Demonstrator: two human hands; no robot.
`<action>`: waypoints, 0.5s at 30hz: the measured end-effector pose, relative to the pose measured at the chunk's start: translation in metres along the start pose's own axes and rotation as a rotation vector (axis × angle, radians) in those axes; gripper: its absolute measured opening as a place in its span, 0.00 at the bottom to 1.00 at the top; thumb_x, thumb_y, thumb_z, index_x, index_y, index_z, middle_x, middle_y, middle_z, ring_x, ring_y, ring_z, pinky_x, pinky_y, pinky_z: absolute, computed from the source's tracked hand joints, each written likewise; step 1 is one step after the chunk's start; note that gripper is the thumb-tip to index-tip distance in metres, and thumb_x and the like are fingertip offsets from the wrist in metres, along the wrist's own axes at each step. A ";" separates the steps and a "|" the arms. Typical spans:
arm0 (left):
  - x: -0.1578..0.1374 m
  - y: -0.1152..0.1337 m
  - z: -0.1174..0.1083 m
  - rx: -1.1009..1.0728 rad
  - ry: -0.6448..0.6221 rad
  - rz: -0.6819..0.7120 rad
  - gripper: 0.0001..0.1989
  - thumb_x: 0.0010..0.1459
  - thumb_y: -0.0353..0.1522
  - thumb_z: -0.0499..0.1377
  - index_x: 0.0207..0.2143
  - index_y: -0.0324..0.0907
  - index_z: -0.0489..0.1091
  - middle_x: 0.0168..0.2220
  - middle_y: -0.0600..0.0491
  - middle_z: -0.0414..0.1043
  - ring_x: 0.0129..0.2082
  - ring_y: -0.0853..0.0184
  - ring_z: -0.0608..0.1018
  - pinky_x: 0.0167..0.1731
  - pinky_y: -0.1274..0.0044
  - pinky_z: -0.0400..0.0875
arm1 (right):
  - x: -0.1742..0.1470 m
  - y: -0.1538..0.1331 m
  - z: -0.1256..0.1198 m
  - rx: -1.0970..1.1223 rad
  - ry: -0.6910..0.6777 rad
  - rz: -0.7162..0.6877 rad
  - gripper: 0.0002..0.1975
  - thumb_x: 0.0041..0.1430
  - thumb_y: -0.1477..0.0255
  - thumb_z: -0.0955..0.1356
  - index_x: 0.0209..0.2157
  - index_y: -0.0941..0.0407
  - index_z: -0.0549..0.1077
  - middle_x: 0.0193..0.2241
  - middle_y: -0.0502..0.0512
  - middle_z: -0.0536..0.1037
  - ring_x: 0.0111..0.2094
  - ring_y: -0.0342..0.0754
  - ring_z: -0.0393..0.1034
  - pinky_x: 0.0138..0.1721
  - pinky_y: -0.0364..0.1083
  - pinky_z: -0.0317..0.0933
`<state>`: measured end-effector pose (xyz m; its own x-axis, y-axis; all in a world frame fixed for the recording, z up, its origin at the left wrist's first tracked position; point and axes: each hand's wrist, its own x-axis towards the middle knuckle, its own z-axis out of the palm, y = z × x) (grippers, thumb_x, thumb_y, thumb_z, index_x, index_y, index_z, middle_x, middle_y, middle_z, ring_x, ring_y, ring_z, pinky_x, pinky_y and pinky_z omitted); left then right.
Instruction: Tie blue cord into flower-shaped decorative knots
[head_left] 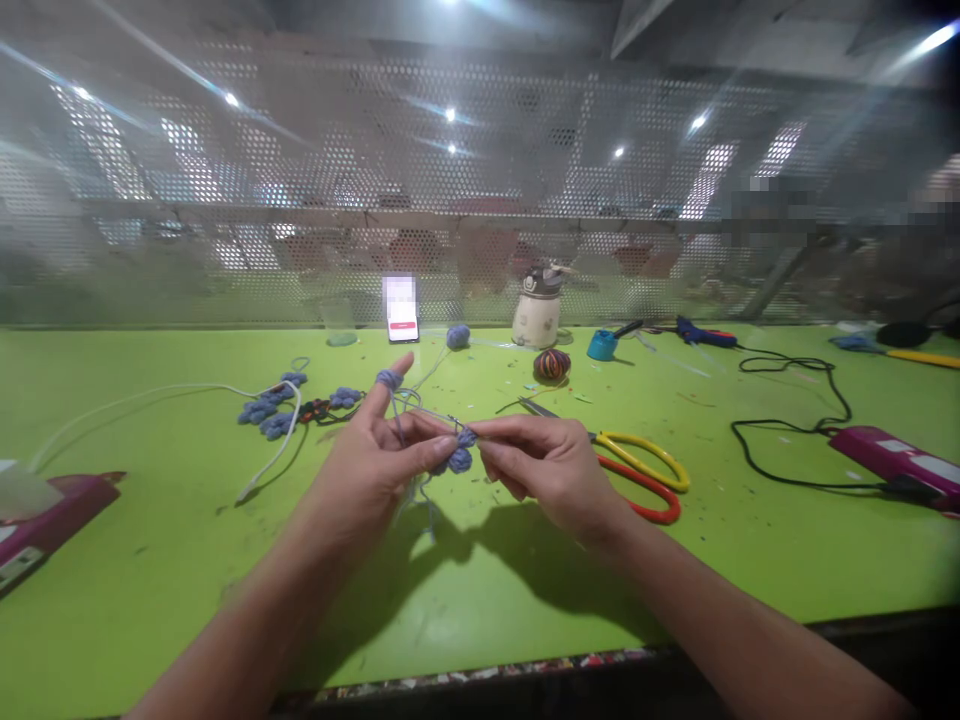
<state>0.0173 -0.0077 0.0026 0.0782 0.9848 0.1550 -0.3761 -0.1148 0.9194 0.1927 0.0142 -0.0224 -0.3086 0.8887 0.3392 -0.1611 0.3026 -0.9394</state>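
Note:
My left hand (394,445) pinches a small blue-purple crocheted flower (459,460) between thumb and fingers. Matching yarn (390,380) is wrapped around its raised index finger, and loose strands hang below. Closed at the flower's right edge, my right hand (536,455) grips what looks like a thin crochet hook (455,422), mostly hidden by the fingers. A blue-purple yarn ball (457,337) lies farther back, with a strand leading toward my left hand. Several finished crocheted flowers (259,410) lie to the left. Scissors (637,460) with yellow and red handles rest beside my right hand.
On the green table (225,540) are a phone (402,310), a cream bottle (537,310), a multicoloured yarn ball (552,365), and a blue pot (602,345). A white cable (187,387) lies left; a purple power strip (892,455) with black cord lies right. A perforated screen stands behind.

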 end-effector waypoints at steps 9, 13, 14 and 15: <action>0.001 0.001 -0.006 0.053 -0.051 -0.037 0.55 0.47 0.20 0.69 0.69 0.42 0.40 0.30 0.53 0.80 0.31 0.71 0.79 0.36 0.81 0.73 | -0.001 -0.003 0.002 0.050 0.032 0.048 0.10 0.52 0.72 0.72 0.38 0.58 0.81 0.18 0.46 0.69 0.15 0.36 0.54 0.16 0.39 0.47; 0.002 0.004 -0.005 -0.024 -0.047 -0.097 0.55 0.46 0.17 0.68 0.69 0.41 0.40 0.30 0.52 0.80 0.30 0.71 0.79 0.34 0.82 0.74 | -0.002 -0.005 0.002 0.043 0.020 0.031 0.10 0.53 0.73 0.72 0.38 0.58 0.81 0.17 0.46 0.69 0.16 0.36 0.54 0.16 0.40 0.48; 0.002 0.005 -0.005 -0.050 -0.043 -0.120 0.55 0.46 0.17 0.68 0.69 0.41 0.40 0.29 0.52 0.80 0.30 0.71 0.79 0.33 0.82 0.74 | -0.002 -0.005 0.002 0.037 0.011 0.016 0.10 0.53 0.73 0.71 0.38 0.58 0.81 0.17 0.46 0.69 0.16 0.36 0.54 0.16 0.40 0.48; 0.001 0.006 -0.005 -0.077 -0.041 -0.142 0.56 0.46 0.16 0.68 0.69 0.41 0.39 0.29 0.52 0.80 0.29 0.71 0.79 0.32 0.83 0.74 | -0.002 -0.005 0.001 0.029 0.002 0.000 0.10 0.53 0.73 0.71 0.38 0.58 0.81 0.18 0.46 0.69 0.16 0.36 0.54 0.16 0.40 0.48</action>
<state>0.0104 -0.0062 0.0064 0.1726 0.9841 0.0415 -0.4284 0.0371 0.9028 0.1929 0.0101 -0.0184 -0.3071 0.8894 0.3387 -0.1884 0.2920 -0.9377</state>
